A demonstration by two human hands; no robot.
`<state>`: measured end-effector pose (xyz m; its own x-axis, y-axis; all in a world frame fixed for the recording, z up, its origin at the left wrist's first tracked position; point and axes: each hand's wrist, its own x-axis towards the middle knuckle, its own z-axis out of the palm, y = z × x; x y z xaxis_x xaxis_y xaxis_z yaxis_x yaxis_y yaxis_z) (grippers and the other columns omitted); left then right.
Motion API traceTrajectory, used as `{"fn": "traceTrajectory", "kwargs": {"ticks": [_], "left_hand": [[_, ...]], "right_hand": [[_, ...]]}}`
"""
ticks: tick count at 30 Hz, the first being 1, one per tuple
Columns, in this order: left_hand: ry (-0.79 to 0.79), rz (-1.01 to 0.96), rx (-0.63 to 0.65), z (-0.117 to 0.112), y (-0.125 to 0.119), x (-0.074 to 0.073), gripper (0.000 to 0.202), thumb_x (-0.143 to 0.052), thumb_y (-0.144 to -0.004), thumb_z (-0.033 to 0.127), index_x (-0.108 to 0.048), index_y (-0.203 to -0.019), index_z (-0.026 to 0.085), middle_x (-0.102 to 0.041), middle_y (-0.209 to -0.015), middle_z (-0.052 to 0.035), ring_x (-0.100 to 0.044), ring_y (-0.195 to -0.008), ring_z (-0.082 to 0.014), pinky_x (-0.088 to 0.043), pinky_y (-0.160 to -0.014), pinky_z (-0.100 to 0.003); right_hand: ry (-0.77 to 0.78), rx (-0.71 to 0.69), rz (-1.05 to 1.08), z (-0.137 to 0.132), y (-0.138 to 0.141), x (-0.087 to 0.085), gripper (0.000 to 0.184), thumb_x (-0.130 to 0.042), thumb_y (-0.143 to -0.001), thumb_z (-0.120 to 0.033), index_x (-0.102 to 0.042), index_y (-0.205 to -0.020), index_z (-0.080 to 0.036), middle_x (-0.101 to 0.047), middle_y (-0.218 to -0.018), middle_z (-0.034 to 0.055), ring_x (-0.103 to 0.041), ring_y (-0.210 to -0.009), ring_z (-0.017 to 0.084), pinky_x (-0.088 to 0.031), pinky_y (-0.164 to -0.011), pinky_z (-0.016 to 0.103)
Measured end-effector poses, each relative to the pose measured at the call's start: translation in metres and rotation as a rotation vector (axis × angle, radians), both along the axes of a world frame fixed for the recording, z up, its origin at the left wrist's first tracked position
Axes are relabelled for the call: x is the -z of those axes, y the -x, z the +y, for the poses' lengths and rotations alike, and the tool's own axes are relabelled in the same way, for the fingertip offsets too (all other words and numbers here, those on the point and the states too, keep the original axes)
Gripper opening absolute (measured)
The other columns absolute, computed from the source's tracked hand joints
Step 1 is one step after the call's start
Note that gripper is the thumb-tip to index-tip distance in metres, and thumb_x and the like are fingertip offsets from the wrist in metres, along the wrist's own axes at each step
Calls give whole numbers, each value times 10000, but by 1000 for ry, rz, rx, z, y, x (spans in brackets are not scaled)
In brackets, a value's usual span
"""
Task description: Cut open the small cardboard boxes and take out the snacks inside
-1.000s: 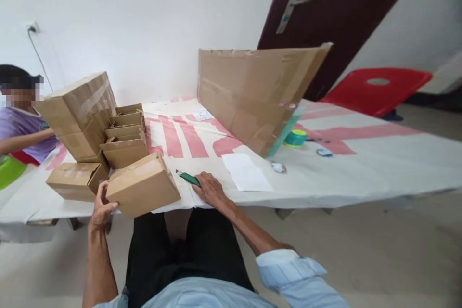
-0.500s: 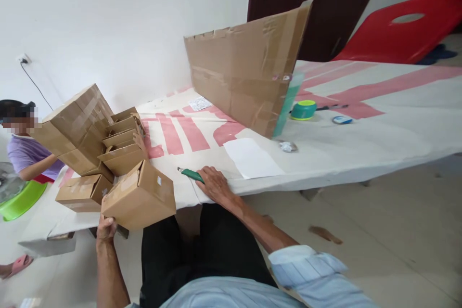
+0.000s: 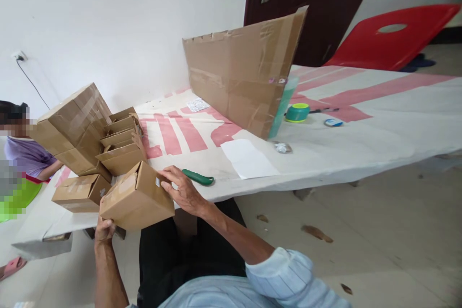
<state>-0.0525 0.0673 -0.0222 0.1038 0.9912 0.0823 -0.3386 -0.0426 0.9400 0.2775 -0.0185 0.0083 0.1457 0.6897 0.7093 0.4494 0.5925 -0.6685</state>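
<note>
A closed cardboard box (image 3: pixel 144 202) with a small white label is tilted over the table's front edge, above my lap. My left hand (image 3: pixel 104 228) is closed on its left end, with the fingers partly hidden behind the box. My right hand (image 3: pixel 184 190) touches the box's right side near the label, its fingers stretched out and apart. Just beyond that hand, a green utility knife (image 3: pixel 198 176) lies on the cloth. Another closed cardboard box (image 3: pixel 79 193) rests to the left of the held one.
Stacked cartons (image 3: pixel 74 122) and several upright open boxes (image 3: pixel 122 147) stand at the left. A large cardboard sheet (image 3: pixel 241 77) leans across the back. White paper (image 3: pixel 249 159), a tape roll (image 3: pixel 298 112) and a red chair (image 3: pixel 390 43) are rightward. A person (image 3: pixel 29 154) sits left.
My right hand has let go of the utility knife, leaving it on the table, and moved left onto the box. My left hand keeps its hold. The view has shifted slightly.
</note>
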Motion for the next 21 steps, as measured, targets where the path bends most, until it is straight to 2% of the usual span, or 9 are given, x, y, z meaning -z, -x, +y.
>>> {"fn": "traceTrajectory", "kwargs": {"ticks": [5,11,21], "left_hand": [[5,-10,27,-4,-2,-3,1081,-905,-356,211,-589,-1381,341,-795,-1119,-47,-731,-1148,-377,-656,-897,-497],[0,-1,36,-6,-6,-9,1034,-890,-368,217,-620,-1359,336,-787,-1179,-64,-727,-1143,-401,-645,-890,-535],[5,19,5,-4,-3,-3,1003,-869,-359,228,-633,-1327,342,-781,-1152,-45,-723,-1141,-374,-645,-858,-469]], "right_hand": [[-14,51,-13,-3,5,1,373,-558,-996,-152,-725,-1309,-267,-670,-1132,93,-649,-1106,248,-569,-1000,430],[-42,65,-3,-9,8,-4,337,-560,-995,-129,-758,-1239,-250,-681,-1106,96,-666,-1052,237,-579,-961,409],[-81,54,48,-12,13,-8,296,-562,-977,-121,-780,-1119,-263,-708,-1042,73,-689,-975,212,-594,-895,366]]}}
